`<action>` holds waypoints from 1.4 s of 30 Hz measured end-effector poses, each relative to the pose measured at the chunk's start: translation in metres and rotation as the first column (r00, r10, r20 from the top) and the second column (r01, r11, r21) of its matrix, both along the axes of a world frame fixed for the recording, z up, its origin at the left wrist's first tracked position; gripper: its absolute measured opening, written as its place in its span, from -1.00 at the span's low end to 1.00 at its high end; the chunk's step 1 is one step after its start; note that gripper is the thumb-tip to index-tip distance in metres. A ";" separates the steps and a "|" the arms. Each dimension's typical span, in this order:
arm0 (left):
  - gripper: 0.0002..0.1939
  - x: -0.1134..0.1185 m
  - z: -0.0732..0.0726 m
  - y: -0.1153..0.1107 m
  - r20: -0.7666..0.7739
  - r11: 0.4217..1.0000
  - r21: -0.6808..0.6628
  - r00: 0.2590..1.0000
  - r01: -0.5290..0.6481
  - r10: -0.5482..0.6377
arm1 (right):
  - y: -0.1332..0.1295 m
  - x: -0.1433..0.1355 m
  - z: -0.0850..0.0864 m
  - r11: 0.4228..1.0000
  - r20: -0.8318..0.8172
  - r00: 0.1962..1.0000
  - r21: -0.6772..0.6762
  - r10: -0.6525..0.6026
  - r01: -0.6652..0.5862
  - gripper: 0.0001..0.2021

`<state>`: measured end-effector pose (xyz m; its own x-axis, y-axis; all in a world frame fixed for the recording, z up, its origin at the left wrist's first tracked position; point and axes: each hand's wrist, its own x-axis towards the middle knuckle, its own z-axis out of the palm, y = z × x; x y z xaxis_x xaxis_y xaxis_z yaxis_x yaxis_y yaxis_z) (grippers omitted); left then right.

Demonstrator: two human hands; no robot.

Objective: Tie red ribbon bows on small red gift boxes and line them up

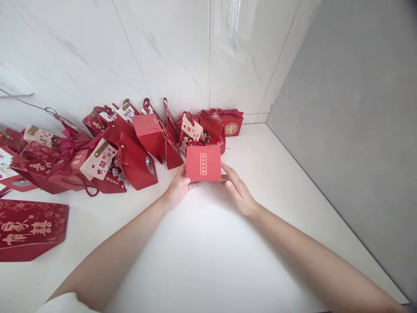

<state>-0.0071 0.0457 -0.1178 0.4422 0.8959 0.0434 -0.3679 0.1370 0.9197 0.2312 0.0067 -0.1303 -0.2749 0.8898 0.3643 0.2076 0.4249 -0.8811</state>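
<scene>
A red gift box with a pale printed label is between my two hands, its flat printed face toward me and a dark red ribbon at its top edge. My left hand grips its lower left corner, with the thumb on the near side. On the opposite side, my right hand holds the lower right edge, fingers along the side and thumb near the bottom. Right behind it stand a white-fronted gift box with red lettering and a red box.
Many red gift boxes with handles and ribbons crowd the left and back of the white tabletop. A larger red box lies at the left. A marble-patterned wall rises behind; a grey panel borders the right.
</scene>
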 end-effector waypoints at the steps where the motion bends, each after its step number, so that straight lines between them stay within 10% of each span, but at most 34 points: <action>1: -0.22 0.000 -0.001 0.000 -0.021 0.999 0.041 1.000 -0.006 0.007 | 0.001 0.001 0.001 0.998 -0.040 0.999 -0.054 0.026 -0.028 -0.42; 17: 0.09 0.001 0.007 -0.004 -0.234 0.962 0.244 0.970 0.125 -0.067 | 0.005 0.001 0.015 0.954 -0.327 0.934 -0.207 0.141 -0.216 -0.38; 42: -0.18 0.001 -0.004 0.001 -0.196 0.979 0.197 0.980 0.060 -0.020 | 0.004 0.004 0.008 0.989 -0.223 0.973 -0.126 0.053 -0.083 -0.31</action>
